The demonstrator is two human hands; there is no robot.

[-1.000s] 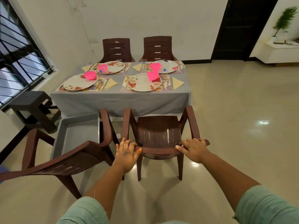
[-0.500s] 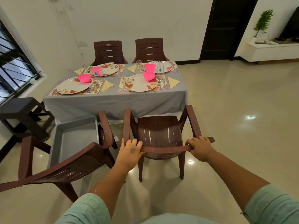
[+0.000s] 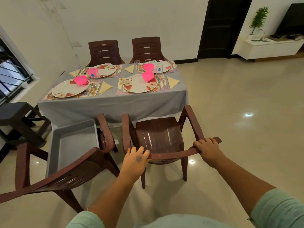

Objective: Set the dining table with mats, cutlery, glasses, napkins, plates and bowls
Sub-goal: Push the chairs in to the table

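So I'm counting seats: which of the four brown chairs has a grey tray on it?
The near left chair, turned askew; the grey tray rests on its seat. Both hands grip the chair beside it.

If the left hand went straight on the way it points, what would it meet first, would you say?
Probably the chair's seat: the left hand holds the chair's backrest pointing forward over it. The table lies beyond; depth is unclear.

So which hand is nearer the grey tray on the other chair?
Left. The left hand grips the chair back beside the grey tray; the right hand grips its far end.
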